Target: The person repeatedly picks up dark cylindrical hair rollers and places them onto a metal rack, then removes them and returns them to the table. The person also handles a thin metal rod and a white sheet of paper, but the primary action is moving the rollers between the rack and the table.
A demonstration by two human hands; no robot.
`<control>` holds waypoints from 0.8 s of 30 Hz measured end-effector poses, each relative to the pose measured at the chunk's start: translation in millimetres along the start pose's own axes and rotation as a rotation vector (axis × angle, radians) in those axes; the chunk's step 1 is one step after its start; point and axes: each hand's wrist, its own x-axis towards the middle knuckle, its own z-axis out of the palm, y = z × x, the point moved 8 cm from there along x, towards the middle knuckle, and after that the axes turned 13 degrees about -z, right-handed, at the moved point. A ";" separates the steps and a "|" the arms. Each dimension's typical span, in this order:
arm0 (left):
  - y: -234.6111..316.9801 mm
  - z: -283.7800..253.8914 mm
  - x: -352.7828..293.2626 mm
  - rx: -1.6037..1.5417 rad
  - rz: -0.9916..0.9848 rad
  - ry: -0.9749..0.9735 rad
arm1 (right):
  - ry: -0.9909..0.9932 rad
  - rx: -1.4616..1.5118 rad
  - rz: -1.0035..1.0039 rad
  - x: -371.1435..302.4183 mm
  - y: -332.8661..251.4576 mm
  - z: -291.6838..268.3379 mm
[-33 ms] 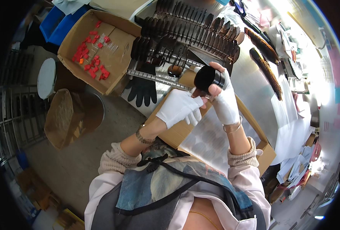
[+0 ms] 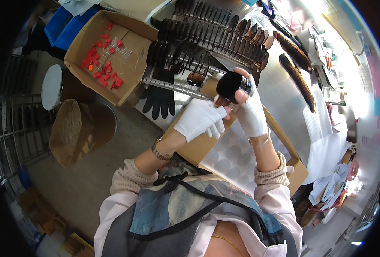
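My right hand (image 2: 249,103), in a white fingerless glove, grips a stack of round, glossy black lens-like discs (image 2: 229,85) between thumb and fingers. Just below the stack is my left hand (image 2: 200,119), gloved the same way, with thumb and fingertips pinched on a brownish see-through piece (image 2: 221,101) that may be a single disc. Its far edge is hidden by the stack and my right fingers. Under both hands lies an open cardboard box (image 2: 293,143) lined with a whitish sheet that shows faint round shapes.
Beyond my hands, a metal rack (image 2: 173,87) holds rows of dark discs (image 2: 224,38). A black glove (image 2: 160,100) lies beside it. To the left, a carton (image 2: 134,92) contains red clips (image 2: 92,58). Two long dark-brown pieces (image 2: 299,81) lie on the metal table at right.
The black stack has tilted, so its front face shows more and its ridged side less. More of the brownish piece shows at my left fingertips. My arms have barely moved.
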 end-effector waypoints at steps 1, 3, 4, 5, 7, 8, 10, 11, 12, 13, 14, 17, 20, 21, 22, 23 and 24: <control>-0.9 -1.7 0.5 -0.024 0.025 -0.014 | 0.026 0.074 -0.014 5.3 2.7 -3.0; -0.3 -5.5 1.0 -0.066 0.079 -0.047 | 0.082 0.219 -0.050 16.9 12.4 -13.3; 2.2 -7.2 -4.9 -0.064 0.103 -0.047 | 0.073 0.292 -0.059 22.7 13.0 -18.3; -0.2 -11.3 -6.3 -0.079 0.135 -0.044 | 0.100 0.412 -0.058 31.7 16.5 -24.3; -7.9 -21.0 -6.6 -0.109 0.196 -0.041 | 0.049 0.368 -0.144 40.8 10.3 -25.7; -11.8 -27.3 -6.9 -0.106 0.173 0.004 | 0.066 0.153 -0.224 43.6 4.0 -28.1; -16.1 -39.1 -9.6 -0.147 0.222 0.047 | 0.090 -0.297 -0.432 45.9 -9.6 -23.6; -17.1 -43.9 -11.6 -0.166 0.248 0.066 | 0.045 -0.433 -0.521 47.1 -12.9 -19.5; -18.2 -47.9 -13.2 -0.149 0.242 0.105 | -0.016 -0.614 -0.552 48.9 -11.5 -19.4; -20.6 -52.1 -13.4 -0.152 0.234 0.132 | -0.022 -0.596 -0.525 50.5 -8.2 -14.1; -23.5 -55.9 -13.0 -0.155 0.225 0.159 | -0.056 -0.724 -0.564 51.1 -7.4 -10.5; -28.2 -62.7 -14.0 -0.161 0.203 0.206 | -0.147 -1.014 -0.664 52.3 -13.9 10.5; -25.7 -65.9 -18.1 -0.195 0.251 0.227 | -0.239 -1.143 -0.713 52.3 -23.2 29.3; -23.7 -66.5 -19.8 -0.211 0.279 0.232 | -0.273 -1.174 -0.715 54.0 -23.6 31.1; -14.5 -72.0 -27.7 -0.171 0.375 0.351 | -0.308 -1.205 -0.719 55.1 -25.2 33.2; -2.4 -75.3 -37.0 -0.130 0.471 0.469 | -0.343 -1.236 -0.721 54.6 -25.9 34.3; 7.3 -79.4 -45.5 -0.087 0.566 0.587 | -0.351 -1.245 -0.711 53.6 -26.3 32.1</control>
